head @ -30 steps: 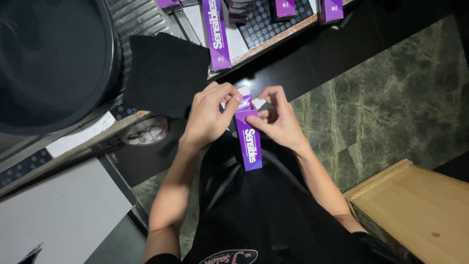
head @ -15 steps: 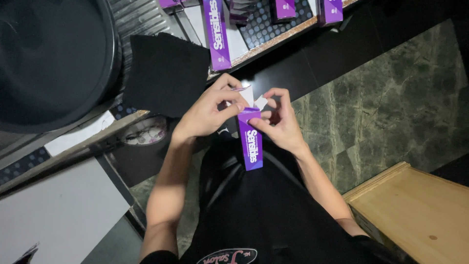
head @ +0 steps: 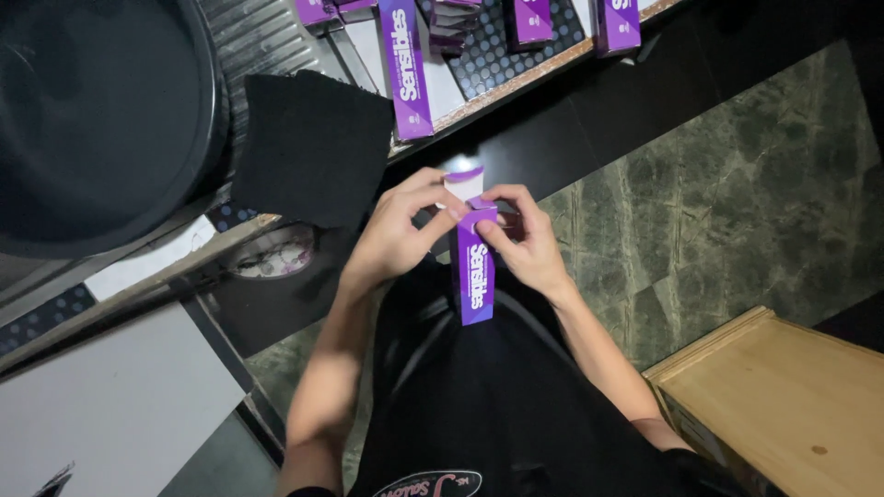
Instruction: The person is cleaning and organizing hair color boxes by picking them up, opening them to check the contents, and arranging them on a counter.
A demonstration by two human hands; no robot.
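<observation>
Fingers (head: 433, 204) of both hands pinch the purple carton (head: 475, 267) at its top end, held upright over my lap so the white flap (head: 463, 182) stays reachable. Table (head: 516, 87) at 12 o'clock carries more cartons (head: 405, 64); black pad (head: 308, 147) at 10.

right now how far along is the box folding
Looks done: several purple boxes lie finished on the bench. In hand: the left hand and right hand work the open end flap of one purple carton. Left: that flap is not yet tucked shut.
</observation>
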